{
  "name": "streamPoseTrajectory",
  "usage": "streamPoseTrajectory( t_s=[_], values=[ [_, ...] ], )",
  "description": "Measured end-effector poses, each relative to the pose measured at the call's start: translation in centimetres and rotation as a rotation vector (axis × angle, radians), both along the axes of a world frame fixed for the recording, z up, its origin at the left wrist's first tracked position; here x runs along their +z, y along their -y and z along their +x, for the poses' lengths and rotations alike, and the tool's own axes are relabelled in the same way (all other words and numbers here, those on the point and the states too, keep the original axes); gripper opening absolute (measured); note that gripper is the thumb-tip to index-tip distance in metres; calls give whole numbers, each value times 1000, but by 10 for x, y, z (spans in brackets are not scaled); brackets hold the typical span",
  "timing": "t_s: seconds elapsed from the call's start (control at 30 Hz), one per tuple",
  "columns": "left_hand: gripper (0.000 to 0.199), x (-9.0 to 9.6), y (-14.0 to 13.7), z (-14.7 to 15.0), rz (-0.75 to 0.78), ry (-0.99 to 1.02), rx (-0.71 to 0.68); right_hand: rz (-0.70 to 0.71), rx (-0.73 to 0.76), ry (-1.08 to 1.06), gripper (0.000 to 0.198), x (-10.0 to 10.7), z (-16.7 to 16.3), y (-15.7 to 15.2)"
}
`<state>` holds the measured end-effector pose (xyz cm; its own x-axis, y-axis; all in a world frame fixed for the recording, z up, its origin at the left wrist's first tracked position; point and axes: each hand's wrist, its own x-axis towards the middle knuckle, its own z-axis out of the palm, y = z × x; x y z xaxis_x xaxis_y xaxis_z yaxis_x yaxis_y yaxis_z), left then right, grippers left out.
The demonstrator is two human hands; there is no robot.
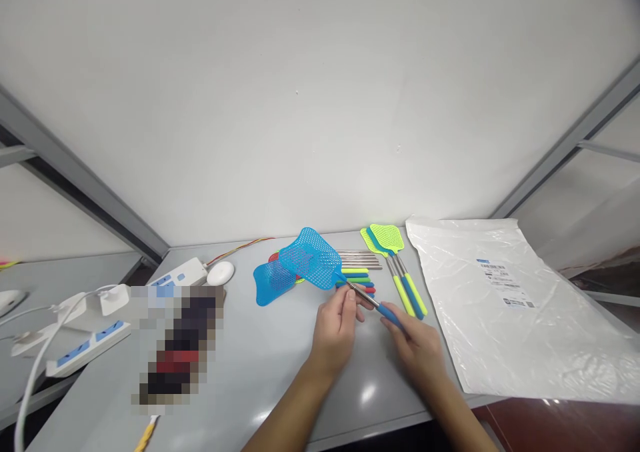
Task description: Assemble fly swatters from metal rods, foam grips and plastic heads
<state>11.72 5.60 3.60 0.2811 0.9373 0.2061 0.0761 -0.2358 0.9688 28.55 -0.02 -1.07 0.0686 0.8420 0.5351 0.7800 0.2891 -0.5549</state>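
A blue fly swatter with a metal rod and a blue grip is held up over the table, tilted, its perforated head to the upper left. My left hand pinches the rod just below the head. My right hand is wrapped round the blue grip. Behind the held head lies a loose blue swatter head, with bits of red and yellow-green showing near it. Several metal rods and several coloured grips in green, blue and red lie beyond my hands. Several whole fly swatters, yellow-green and blue, lie to the right.
A large white plastic mailing bag with a label covers the table's right side. On the left are white power strips with cables, a round white device and a pixelated dark object. A white wall stands behind the grey table.
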Motion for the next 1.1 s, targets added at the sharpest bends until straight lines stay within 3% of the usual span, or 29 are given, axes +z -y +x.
streamPoseTrajectory(
  t_s=[0.4, 0.77, 1.1],
  values=[
    [40, -6, -3, -2, 3, -80, 91, -117, -23, -11, 29, 5, -12, 8],
    [36, 5, 1, 6, -95, 147, 1, -232, -25, -193, 31, 23, -13, 18],
    [33, 13, 0, 18, -54, 97, -61, -276, -37, -309, 33, 30, 1, 24]
  ],
)
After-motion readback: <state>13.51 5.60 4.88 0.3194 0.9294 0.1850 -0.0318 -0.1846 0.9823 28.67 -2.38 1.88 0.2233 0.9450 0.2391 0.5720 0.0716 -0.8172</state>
